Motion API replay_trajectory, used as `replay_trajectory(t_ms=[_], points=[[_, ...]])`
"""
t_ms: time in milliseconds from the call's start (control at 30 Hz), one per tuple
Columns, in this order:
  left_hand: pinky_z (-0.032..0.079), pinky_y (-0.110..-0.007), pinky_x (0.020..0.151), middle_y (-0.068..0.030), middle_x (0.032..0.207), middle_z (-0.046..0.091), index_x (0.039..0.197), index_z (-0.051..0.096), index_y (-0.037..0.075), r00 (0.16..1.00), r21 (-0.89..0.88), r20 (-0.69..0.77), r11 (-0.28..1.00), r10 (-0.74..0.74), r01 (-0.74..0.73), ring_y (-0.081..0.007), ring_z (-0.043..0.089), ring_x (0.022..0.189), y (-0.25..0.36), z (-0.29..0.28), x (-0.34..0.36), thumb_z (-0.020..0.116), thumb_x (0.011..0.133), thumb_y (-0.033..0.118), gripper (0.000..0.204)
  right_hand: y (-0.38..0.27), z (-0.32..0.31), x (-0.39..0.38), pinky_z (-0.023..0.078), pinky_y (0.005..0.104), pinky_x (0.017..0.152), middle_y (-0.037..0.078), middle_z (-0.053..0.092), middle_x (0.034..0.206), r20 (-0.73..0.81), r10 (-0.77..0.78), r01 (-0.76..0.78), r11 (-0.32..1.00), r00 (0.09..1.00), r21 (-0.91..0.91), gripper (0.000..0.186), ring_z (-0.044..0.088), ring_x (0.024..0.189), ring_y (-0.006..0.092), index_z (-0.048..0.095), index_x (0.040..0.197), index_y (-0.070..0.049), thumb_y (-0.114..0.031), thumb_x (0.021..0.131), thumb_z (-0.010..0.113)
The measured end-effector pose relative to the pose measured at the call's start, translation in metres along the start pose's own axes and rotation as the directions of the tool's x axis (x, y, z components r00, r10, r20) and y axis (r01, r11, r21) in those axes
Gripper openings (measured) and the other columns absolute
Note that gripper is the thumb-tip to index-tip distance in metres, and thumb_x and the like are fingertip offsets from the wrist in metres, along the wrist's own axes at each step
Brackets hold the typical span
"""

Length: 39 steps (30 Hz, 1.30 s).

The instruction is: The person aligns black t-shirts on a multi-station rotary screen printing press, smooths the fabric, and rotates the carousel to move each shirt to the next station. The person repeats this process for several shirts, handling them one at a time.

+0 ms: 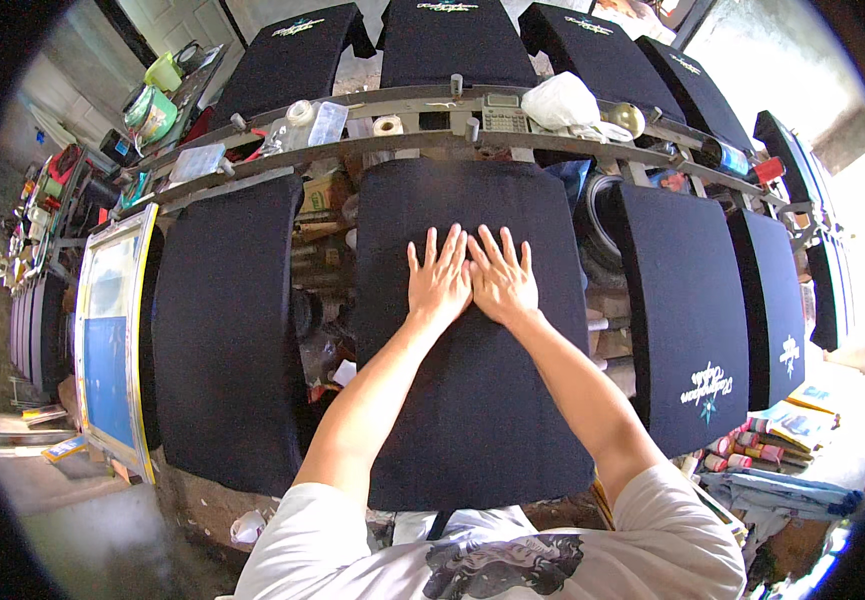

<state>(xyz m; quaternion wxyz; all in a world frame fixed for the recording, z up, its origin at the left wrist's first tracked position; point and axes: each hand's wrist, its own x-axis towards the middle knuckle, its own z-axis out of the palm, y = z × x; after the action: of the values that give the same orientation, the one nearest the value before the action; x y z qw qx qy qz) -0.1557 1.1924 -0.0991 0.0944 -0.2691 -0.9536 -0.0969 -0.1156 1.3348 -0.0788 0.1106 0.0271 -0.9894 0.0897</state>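
Note:
A plain black T-shirt (457, 400) is stretched over a flat board right in front of me. My left hand (440, 285) lies flat on its upper part, fingers spread and pointing away. Beside it, my right hand (502, 283) presses on the same cloth, also flat with fingers apart. The two hands touch at the thumbs. Neither one holds anything. To the left is another plain black shirt (224, 330) on its board; on the right, a black shirt (687, 300) carries a white and teal print near its lower edge.
A screen-printing frame (112, 345) with blue mesh leans at the left. Behind the boards, a metal rail (352, 153) bears tape rolls (388, 126), a calculator (504, 114) and a white plastic bag (560, 102). More printed shirts (457, 45) hang over boards beyond. Squeegee-like handles (752, 450) lie lower right.

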Motion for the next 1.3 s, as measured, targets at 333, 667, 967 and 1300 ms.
replay_trajectory(t_ms=[333, 667, 967, 1300], points=[[0.02, -0.058, 0.119, -0.0124, 0.162, 0.026, 0.152, 0.035, 0.004, 0.968, -0.1, 0.25, 0.995, 0.009, 0.017, -0.0356, 0.024, 0.149, 0.098, -0.085, -0.249, 0.047, 0.097, 0.029, 0.061, -0.072, -0.073, -0.249, 0.017, 0.0603, 0.119, 0.009, 0.034, 0.159, 0.199, -0.079, 0.06, 0.993, 0.977, 0.103, 0.054, 0.027, 0.148, 0.0353, 0.048, 0.146, -0.01, -0.034, 0.098, 0.045], [0.02, -0.06, 0.118, -0.0021, 0.16, 0.033, 0.149, 0.045, 0.021, 0.861, -0.242, 0.34, 0.92, 0.378, -0.309, -0.0307, 0.029, 0.147, 0.046, -0.096, -0.241, 0.05, 0.098, 0.046, 0.057, -0.009, -0.095, -0.219, 0.021, 0.0561, 0.119, 0.006, 0.04, 0.156, 0.412, -0.449, 0.402, 0.894, 0.793, 0.199, 0.065, 0.03, 0.147, 0.0279, 0.048, 0.147, -0.011, -0.051, 0.096, 0.051], [0.016, -0.059, 0.12, -0.0026, 0.163, 0.028, 0.153, 0.038, 0.02, 0.926, -0.07, 0.231, 0.954, 0.299, -0.291, -0.031, 0.024, 0.15, -0.067, -0.034, -0.004, 0.039, 0.103, 0.046, 0.056, 0.069, -0.044, 0.005, 0.017, 0.0547, 0.121, 0.005, 0.031, 0.161, 0.278, -0.312, 0.322, 0.947, 0.909, 0.008, 0.072, 0.025, 0.149, 0.0282, 0.035, 0.153, -0.01, -0.055, 0.097, 0.045], [0.016, -0.052, 0.122, -0.0194, 0.163, 0.02, 0.153, 0.026, -0.002, 0.913, 0.092, -0.001, 0.909, -0.408, 0.406, -0.0347, 0.019, 0.151, -0.11, 0.008, 0.092, 0.032, 0.103, 0.053, 0.075, 0.101, -0.003, 0.101, 0.013, 0.0536, 0.121, 0.016, 0.02, 0.164, 0.081, 0.331, -0.32, 0.939, 0.94, -0.13, 0.096, 0.015, 0.153, 0.0303, 0.026, 0.154, 0.002, -0.072, 0.094, 0.036]])
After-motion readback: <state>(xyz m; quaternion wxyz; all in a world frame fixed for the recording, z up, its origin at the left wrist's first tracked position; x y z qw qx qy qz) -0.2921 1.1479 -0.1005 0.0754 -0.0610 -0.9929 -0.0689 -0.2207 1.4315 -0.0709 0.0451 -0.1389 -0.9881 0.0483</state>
